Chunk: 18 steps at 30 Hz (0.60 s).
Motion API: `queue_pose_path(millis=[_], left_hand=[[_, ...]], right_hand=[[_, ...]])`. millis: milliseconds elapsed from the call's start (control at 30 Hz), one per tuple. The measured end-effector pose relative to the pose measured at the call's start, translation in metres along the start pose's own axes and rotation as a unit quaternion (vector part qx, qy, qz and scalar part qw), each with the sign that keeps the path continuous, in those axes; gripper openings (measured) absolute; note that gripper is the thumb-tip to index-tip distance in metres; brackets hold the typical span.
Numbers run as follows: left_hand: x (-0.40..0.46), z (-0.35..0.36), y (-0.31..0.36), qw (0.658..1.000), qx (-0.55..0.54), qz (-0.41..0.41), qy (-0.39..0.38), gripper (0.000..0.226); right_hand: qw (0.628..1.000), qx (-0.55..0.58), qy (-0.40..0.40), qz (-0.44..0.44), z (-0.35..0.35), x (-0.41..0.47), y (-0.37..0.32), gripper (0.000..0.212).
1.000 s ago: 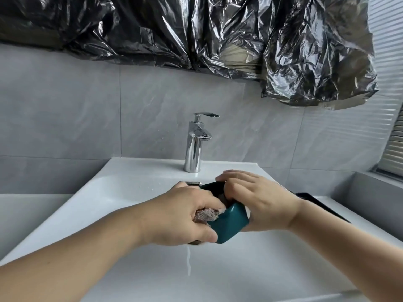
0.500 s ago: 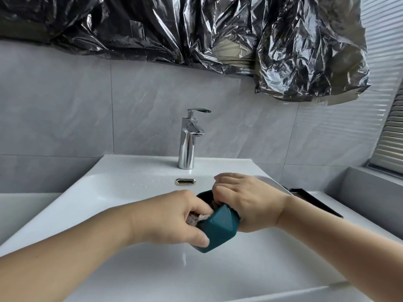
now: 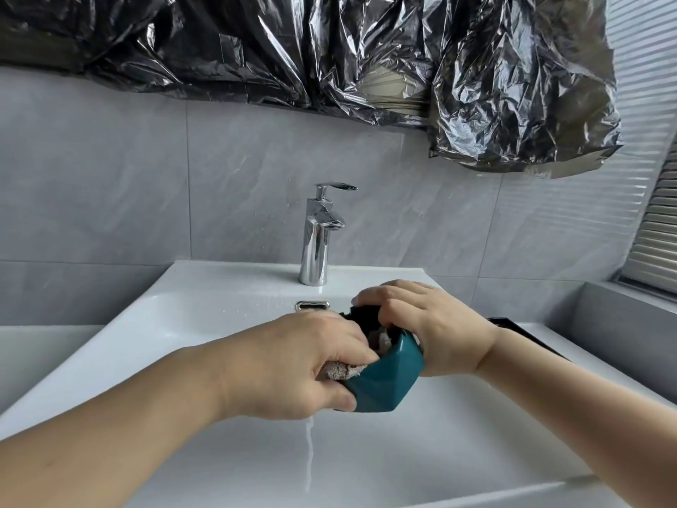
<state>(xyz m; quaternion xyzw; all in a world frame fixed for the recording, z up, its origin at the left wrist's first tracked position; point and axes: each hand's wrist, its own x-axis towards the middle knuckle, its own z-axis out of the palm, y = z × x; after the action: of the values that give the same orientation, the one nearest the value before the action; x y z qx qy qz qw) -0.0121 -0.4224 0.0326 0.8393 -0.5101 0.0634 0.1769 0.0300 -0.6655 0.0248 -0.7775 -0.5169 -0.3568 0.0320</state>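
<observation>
A teal faceted cup (image 3: 384, 383) is held tilted over the white sink basin (image 3: 183, 324). My right hand (image 3: 425, 324) grips the cup around its rim and far side. My left hand (image 3: 293, 364) holds a grey-brown cloth (image 3: 344, 370), and its thumb lies under the cup. Part of the cloth (image 3: 383, 341) is stuffed into the cup's opening. A thin stream of water (image 3: 309, 456) runs down from under the cup into the basin.
A chrome faucet (image 3: 318, 243) stands at the back of the sink, with the overflow slot (image 3: 312, 306) below it. Black plastic sheeting (image 3: 329, 56) hangs across the wall above. A dark flat object (image 3: 527, 335) lies on the counter at the right. A window blind (image 3: 655, 232) is at far right.
The cup has turned between my hands, and the cloth now sits deeper in its opening. A trickle of water keeps falling into the basin.
</observation>
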Motion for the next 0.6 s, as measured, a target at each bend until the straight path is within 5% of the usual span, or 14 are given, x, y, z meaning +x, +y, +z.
queue_pose_path(millis=[333, 600], left_hand=[[-0.001, -0.001, 0.01, 0.978, -0.136, -0.135, -0.087, 0.017], [-0.006, -0.009, 0.008, 0.985, -0.146, -0.08, -0.036, 0.013]], right_hand=[[0.992, -0.024, -0.126, 0.007, -0.001, 0.002, -0.015, 0.028], [0.997, 0.057, -0.015, 0.057, -0.003, 0.003, -0.013, 0.043]])
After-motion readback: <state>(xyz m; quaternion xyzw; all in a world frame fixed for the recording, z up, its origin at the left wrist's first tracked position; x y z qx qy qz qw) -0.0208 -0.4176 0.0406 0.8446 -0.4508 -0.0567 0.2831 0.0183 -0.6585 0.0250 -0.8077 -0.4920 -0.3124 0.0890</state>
